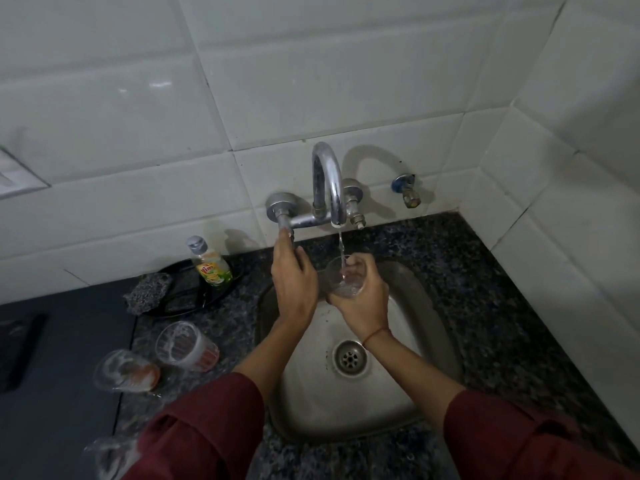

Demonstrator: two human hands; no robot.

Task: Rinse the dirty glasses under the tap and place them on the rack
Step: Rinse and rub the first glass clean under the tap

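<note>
**Glass Held Under the Running Tap**

The right hand (360,301) had its fingers wrapped round a glass (341,277) over the sink (408,403). The glass was mouth up and close to upright, directly below the tap (327,178), so the stream fell inside. The left hand (294,275) reached up just beside it, fingers and thumb closed on the tap handle (284,221). Two dirty glasses (185,346) stood on the counter (485,289) to the left, nearer the left hand. No rack was in view.

Dim white-tiled wall (311,81), speckled counter (502,306)
</note>
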